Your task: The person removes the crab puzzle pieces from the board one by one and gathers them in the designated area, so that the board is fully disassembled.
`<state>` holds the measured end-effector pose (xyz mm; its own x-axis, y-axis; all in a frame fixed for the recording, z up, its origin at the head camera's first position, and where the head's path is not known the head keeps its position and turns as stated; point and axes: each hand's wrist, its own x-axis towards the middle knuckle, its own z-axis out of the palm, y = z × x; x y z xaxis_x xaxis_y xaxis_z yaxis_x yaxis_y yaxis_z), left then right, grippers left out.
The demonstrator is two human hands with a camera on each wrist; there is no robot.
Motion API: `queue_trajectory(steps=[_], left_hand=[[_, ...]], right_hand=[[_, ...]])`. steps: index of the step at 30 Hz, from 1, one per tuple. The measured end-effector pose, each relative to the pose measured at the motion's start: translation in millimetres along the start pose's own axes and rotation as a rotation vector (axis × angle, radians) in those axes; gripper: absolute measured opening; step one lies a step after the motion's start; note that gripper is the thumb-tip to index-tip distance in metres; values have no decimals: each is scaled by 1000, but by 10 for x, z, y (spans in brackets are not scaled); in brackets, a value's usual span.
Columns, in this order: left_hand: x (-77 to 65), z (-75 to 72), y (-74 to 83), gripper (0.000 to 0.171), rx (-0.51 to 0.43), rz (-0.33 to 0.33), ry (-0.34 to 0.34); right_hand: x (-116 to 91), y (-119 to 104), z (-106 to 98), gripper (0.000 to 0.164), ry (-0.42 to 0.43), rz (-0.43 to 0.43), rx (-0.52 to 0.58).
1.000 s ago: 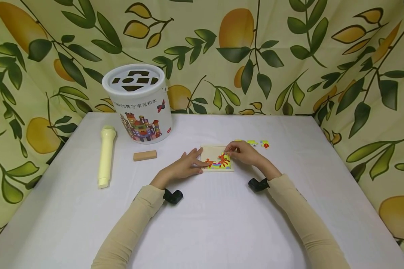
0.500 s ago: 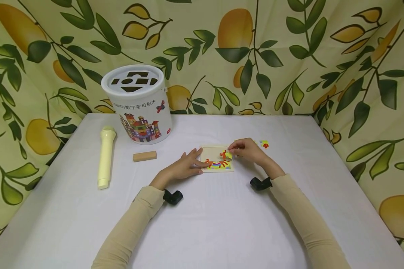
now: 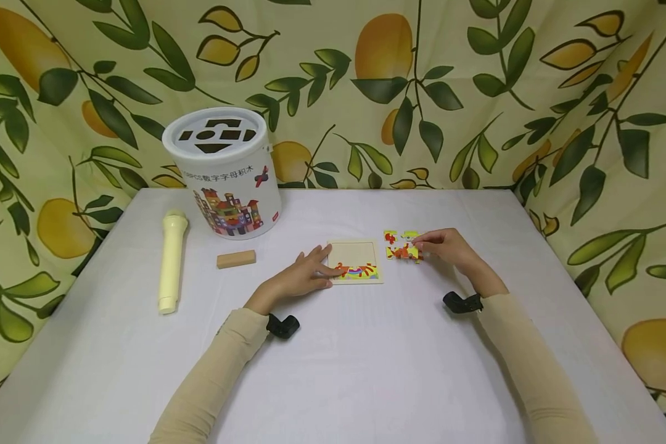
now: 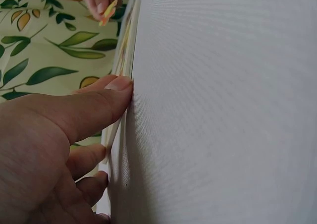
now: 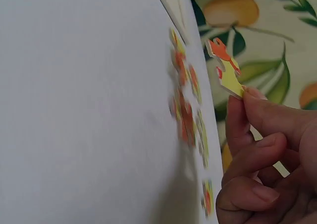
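A shallow wooden jigsaw board (image 3: 352, 251) lies on the table, its lower part filled with a colourful orange, yellow and rainbow picture. My left hand (image 3: 302, 273) rests at the board's left side, fingers spread along the edge and thumb on the picture's lower left. In the right wrist view, my right hand (image 5: 272, 149) pinches a yellow and orange puzzle piece (image 5: 229, 73) between thumb and index finger, raised off the table. Beneath and beside that hand, to the right of the board, lie several loose puzzle pieces (image 3: 402, 251), some partly hidden by the fingers.
A white bucket (image 3: 230, 203) with shaped holes in its lid stands at the back left. Before it lie a small wooden block (image 3: 236, 259) and a pale yellow microphone-shaped stick (image 3: 172, 265). A fruit-patterned curtain (image 3: 333, 92) hangs behind the white table (image 3: 355, 370).
My right hand has lifted a puzzle piece from the board's right side and moved right with it, over the loose pieces. The left hand stays at the board.
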<state>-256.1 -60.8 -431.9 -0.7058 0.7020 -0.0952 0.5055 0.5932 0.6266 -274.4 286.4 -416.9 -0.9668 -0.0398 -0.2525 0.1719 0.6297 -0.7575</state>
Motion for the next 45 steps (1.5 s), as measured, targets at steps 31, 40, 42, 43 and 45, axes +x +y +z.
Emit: queue_trajectory(steps=[31, 40, 42, 43, 45], left_hand=[[-8, -5, 6, 36, 4, -1, 4], [-37, 7, 4, 36, -5, 1, 15], [-35, 4, 11, 36, 1, 0, 15], [-31, 2, 14, 36, 6, 0, 16], [-20, -3, 18, 35, 13, 3, 16]], right_hand=[[8, 408, -323, 35, 48, 47, -152], [-41, 387, -327, 40, 71, 30, -147], [-55, 366, -324, 40, 82, 15, -134], [-64, 344, -314, 40, 88, 4, -128], [-76, 278, -276, 39, 95, -28, -119]])
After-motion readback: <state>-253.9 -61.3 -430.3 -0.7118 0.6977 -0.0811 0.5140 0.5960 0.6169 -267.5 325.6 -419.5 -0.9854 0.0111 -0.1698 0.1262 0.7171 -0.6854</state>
